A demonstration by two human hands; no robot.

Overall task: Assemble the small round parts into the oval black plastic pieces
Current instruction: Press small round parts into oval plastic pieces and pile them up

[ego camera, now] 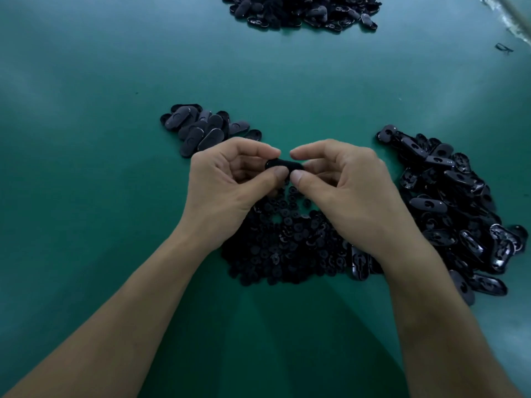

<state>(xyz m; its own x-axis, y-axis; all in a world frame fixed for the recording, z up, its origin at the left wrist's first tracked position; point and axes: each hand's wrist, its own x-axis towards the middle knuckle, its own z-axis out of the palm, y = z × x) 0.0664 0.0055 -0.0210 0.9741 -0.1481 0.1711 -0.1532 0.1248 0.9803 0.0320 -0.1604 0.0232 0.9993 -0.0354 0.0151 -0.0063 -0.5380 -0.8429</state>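
One oval black plastic piece [284, 164] is held level above the table between both hands. My left hand [230, 182] pinches its left end with thumb and forefinger. My right hand [342, 182] pinches its right end the same way. Both thumbs press on its near edge. Whether a round part sits in it is hidden by the fingers. Below the hands lies a heap of small round black parts [284, 245]. A pile of oval pieces with slots showing [451, 202] lies to the right.
A smaller pile of matte oval pieces [201, 129] lies just beyond my left hand. A third heap of black pieces [304, 10] sits at the far edge of the green table [86, 139]. A stray black bit [503, 48] lies far right.
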